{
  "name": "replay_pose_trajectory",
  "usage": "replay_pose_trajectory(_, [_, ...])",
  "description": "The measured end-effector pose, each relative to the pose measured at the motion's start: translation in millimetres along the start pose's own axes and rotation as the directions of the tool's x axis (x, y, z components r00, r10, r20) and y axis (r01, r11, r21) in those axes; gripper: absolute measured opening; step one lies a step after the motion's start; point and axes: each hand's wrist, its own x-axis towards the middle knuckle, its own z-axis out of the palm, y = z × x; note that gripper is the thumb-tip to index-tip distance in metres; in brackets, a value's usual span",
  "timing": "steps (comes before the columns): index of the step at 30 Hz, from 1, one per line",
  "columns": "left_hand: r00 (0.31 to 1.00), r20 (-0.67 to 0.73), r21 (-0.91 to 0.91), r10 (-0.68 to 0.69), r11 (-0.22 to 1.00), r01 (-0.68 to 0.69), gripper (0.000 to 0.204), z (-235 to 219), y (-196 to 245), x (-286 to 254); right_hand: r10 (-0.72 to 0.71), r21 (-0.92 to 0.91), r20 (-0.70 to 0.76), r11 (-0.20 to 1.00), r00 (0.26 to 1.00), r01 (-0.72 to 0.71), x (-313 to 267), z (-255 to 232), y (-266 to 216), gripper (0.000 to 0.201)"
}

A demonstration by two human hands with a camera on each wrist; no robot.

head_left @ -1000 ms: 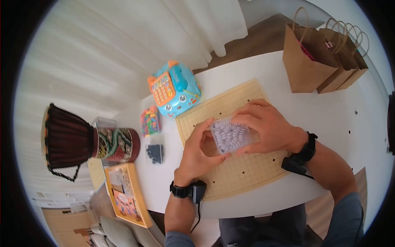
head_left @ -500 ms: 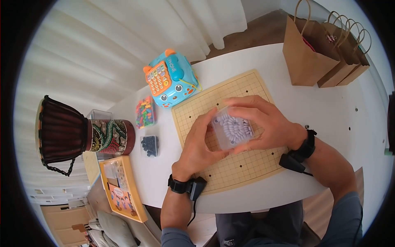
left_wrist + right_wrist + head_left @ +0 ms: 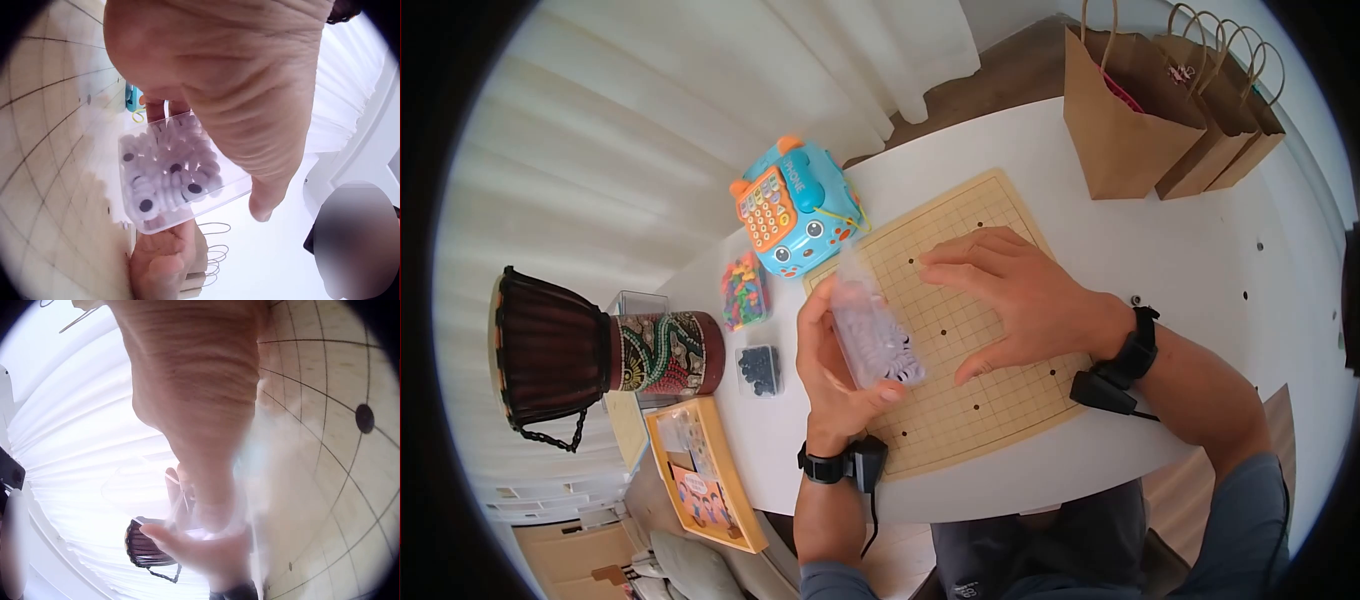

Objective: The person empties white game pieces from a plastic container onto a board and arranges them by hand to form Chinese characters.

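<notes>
In the head view my left hand (image 3: 830,375) grips a clear plastic box (image 3: 870,335) of white pieces, tilted above the left part of a gridded board (image 3: 1000,395). My right hand (image 3: 1025,305) is apart from the box to its right, over the board, fingers spread and holding nothing. Dark spots show among the pieces in the box (image 3: 169,172) in the left wrist view, with my left hand (image 3: 231,81) around it. The right wrist view shows my right hand (image 3: 194,394) large, my left hand (image 3: 203,553) beyond it; the box is unclear there.
A toy phone (image 3: 800,210) stands behind the board's left corner. Boxes of coloured pieces (image 3: 745,290) and dark pieces (image 3: 758,371) lie left of it. A drum (image 3: 665,352) and wooden tray (image 3: 740,500) are farther left; paper bags (image 3: 1125,130) stand back right.
My right hand has let go of the box and its fingers have spread. My left hand has moved left with the box, which is now tilted more steeply.
</notes>
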Motion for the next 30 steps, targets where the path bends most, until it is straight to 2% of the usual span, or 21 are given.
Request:
replay_pose_trajectory(1, [1.0, 0.021, 0.096, 0.015, 0.995, -0.017, 0.137, -2, -1, 0, -0.009, -0.009, 0.0, 1.0, 1.0, 0.009, 0, 0, 0, 0.1])
replay_pose_trajectory(2, [0.994, 0.085, 0.248, 0.074, 0.964, -0.093, 0.133, -4, -2, 2, -0.007, -0.01, -0.003, 1.0, 1.0, 0.007, 1, 1, 0, 0.1])
replay_pose_trajectory(3, [0.993, 0.088, 0.247, 0.075, 0.964, -0.095, 0.133, -3, 0, 2, -0.013, -0.024, -0.014, 1.0, 1.0, 0.013, 1, 2, 0, 0.098])
replay_pose_trajectory(5, [0.969, 0.242, 0.451, 0.054, 0.878, -0.162, 0.139, 3, 13, 3, -0.016, -0.039, -0.024, 0.999, 1.0, 0.015, 1, 2, 1, 0.095])
replay_pose_trajectory(6, [0.938, 0.327, 0.527, 0.112, 0.802, -0.279, 0.135, 4, 20, 6, -0.021, -0.007, -0.018, 1.0, 1.0, 0.021, 2, 1, 1, 0.091])
replay_pose_trajectory(11, [0.933, 0.335, 0.45, 0.135, 0.847, -0.284, 0.128, 22, 8, 3, -0.071, 0.038, 0.002, 0.997, 0.997, 0.071, 4, 1, 3, 0.084])
replay_pose_trajectory(13, [0.932, 0.326, 0.417, 0.156, 0.861, -0.29, 0.126, 21, 4, 2, -0.045, 0.044, 0.012, 0.998, 0.999, 0.045, 3, 1, 3, 0.086])
replay_pose_trajectory(15, [0.957, 0.224, 0.374, 0.186, 0.89, -0.261, 0.121, 19, 3, 1, -0.037, -0.012, 0.017, 0.999, 0.999, 0.037, 1, 2, 2, 0.087])
replay_pose_trajectory(16, [0.956, 0.226, 0.374, 0.185, 0.89, -0.261, 0.121, 20, 4, -1, -0.028, -0.068, 0.022, 0.997, 0.999, 0.029, 1, 3, 2, 0.089])
replay_pose_trajectory(18, [0.995, -0.012, 0.223, 0.102, 0.97, -0.097, 0.113, 24, 5, -4, -0.035, -0.069, 0.015, 0.997, 0.999, 0.036, 1, 2, 0, 0.091])
replay_pose_trajectory(19, [0.995, -0.012, 0.225, 0.101, 0.97, -0.096, 0.113, 25, 8, -4, -0.044, -0.069, 0.01, 0.997, 0.999, 0.044, 2, 2, 0, 0.092])
replay_pose_trajectory(21, [0.981, -0.186, -0.009, -0.044, 0.999, 0.043, 0.114, 26, 15, -1, -0.042, -0.05, 0.013, 0.998, 0.999, 0.042, 2, 1, 0, 0.092])
replay_pose_trajectory(27, [0.951, -0.275, -0.161, -0.138, 0.982, 0.095, 0.115, 15, 18, 8, -0.038, -0.016, 0.018, 0.999, 0.999, 0.038, 3, 2, 1, 0.092])
replay_pose_trajectory(28, [0.951, -0.277, -0.16, -0.137, 0.983, 0.094, 0.115, 13, 18, 7, -0.035, -0.012, 0.02, 0.999, 0.999, 0.036, 3, 1, 1, 0.092])
replay_pose_trajectory(30, [0.971, -0.223, -0.044, -0.087, 0.996, 0.079, 0.111, 9, 16, 7, -0.034, -0.016, 0.02, 0.999, 0.999, 0.035, 3, 1, 1, 0.091])
